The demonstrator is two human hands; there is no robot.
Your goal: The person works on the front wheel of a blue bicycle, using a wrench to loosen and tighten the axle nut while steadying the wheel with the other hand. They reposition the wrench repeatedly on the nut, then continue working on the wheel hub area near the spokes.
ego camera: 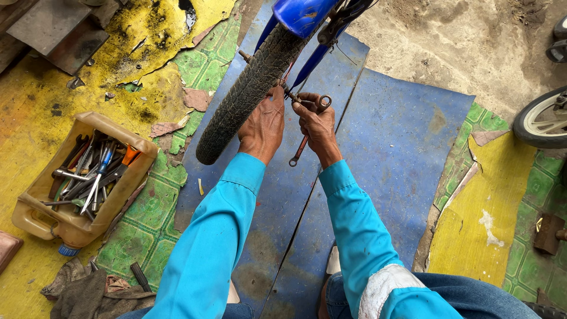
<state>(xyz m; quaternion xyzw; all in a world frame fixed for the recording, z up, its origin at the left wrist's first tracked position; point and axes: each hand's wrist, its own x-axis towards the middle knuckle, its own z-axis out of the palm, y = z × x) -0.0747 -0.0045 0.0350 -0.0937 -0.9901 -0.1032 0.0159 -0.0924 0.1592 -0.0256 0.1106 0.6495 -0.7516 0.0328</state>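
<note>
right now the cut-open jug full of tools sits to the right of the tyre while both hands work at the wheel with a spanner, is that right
Not quite. The head view shows the cut-open jug full of tools to the left of the tyre, on the yellow floor covering, not to its right. The rest holds: the left hand rests against the tyre and the right hand grips a spanner at the wheel.

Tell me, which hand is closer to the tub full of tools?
Left. The left hand rests against the tyre, on the side toward the tool tub. The right hand holds a wrench farther right, across the tyre from the tub.
</note>
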